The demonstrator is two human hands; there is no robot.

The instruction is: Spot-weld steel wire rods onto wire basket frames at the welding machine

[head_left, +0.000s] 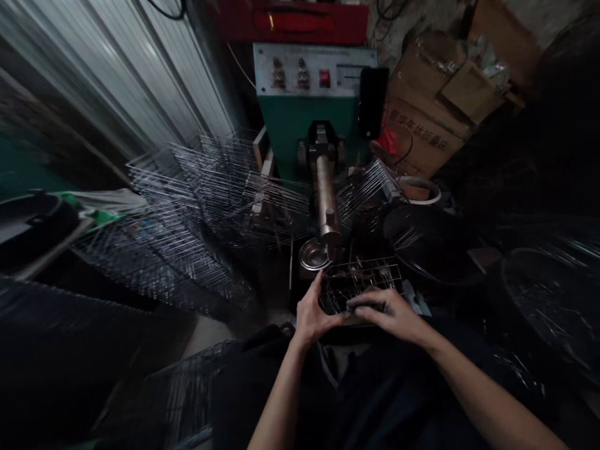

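A wire grid piece [387,270] lies below the copper-coloured arm [327,194] of a green machine. At its left edge is my left hand [312,315], index finger pointing up and thumb spread to the right, with the wires between them. My right hand [387,312] is at the near edge of the grid, its thumb and fingers closed together; whatever they hold is too small and dark to name. Just above my left fingertip sits a round metal dish [314,254], beside the tip of the arm.
Stacked wire racks [182,206] fill the left side. The machine's panel [314,72] has a red switch, with a black phone [373,103] beside it. Cardboard boxes [422,125] and a dark round pan [422,240] are on the right. More wire racks [192,394] lie at lower left.
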